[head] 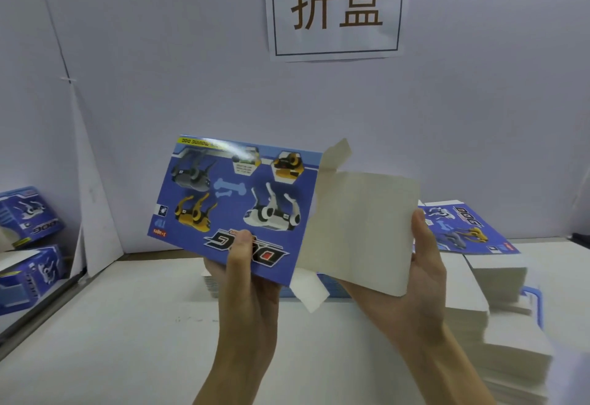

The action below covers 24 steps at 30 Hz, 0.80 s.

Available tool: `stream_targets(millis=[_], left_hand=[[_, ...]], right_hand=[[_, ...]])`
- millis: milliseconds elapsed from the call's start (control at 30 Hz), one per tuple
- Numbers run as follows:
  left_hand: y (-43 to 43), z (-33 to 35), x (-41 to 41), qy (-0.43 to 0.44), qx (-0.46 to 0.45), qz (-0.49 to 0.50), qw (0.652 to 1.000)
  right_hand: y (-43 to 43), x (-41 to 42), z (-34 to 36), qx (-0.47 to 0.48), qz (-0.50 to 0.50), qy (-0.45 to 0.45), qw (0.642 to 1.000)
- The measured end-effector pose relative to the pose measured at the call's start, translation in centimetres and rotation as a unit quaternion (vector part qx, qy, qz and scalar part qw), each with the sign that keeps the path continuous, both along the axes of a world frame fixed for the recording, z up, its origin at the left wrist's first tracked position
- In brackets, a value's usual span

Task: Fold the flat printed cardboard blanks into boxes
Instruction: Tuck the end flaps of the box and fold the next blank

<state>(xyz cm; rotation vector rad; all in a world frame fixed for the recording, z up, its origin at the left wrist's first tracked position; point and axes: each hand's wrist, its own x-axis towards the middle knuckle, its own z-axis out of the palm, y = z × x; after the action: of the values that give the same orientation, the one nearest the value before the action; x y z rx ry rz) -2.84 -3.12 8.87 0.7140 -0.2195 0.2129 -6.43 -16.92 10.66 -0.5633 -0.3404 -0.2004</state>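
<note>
Blue printed card, a box blank [236, 200] with toy dogs and an upside-down "DOG" logo, is held mid-frame above the table [127, 325]. The left hand [245, 280] pinches its lower edge, thumb on top. The right hand [421, 264] grips the plain grey panel folded open.

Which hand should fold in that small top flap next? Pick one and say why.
Probably the right hand: its grip is on the plain panel just below the small flap. The left hand pinches the printed blank at its lower edge, farther away.
</note>
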Motion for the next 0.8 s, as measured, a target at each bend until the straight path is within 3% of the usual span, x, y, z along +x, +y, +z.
stream_targets(millis=[167,333,467,633,733,800], left_hand=[[-0.7,0.3,-0.7,-0.03,0.051,0.078,0.995],[-0.1,0.9,-0.8,-0.006,0.013,0.048,0.999],[0.0,1.2,-1.1,-0.007,0.009,0.037,0.999],[-0.9,1.2,-1.9,-0.017,0.049,0.082,0.995],[-1.8,0.9,-2.7,-0.048,0.095,0.113,0.988],[-1.9,1.0,-3.0,-0.069,0.107,0.123,0.984]], right_hand=[[-0.4,1.0,-0.3,-0.1,-0.263,0.124,0.952],[-1.3,1.4,-0.6,-0.184,-0.335,0.12,0.916],[-2.1,1.3,-0.4,-0.385,-0.478,0.141,0.777],[-2.8,1.8,-0.6,-0.548,-0.515,0.228,0.619],[-2.6,2.1,-1.7,-0.585,-0.558,0.291,0.511],[-2.2,2.0,-1.6,-0.571,-0.536,0.294,0.548]])
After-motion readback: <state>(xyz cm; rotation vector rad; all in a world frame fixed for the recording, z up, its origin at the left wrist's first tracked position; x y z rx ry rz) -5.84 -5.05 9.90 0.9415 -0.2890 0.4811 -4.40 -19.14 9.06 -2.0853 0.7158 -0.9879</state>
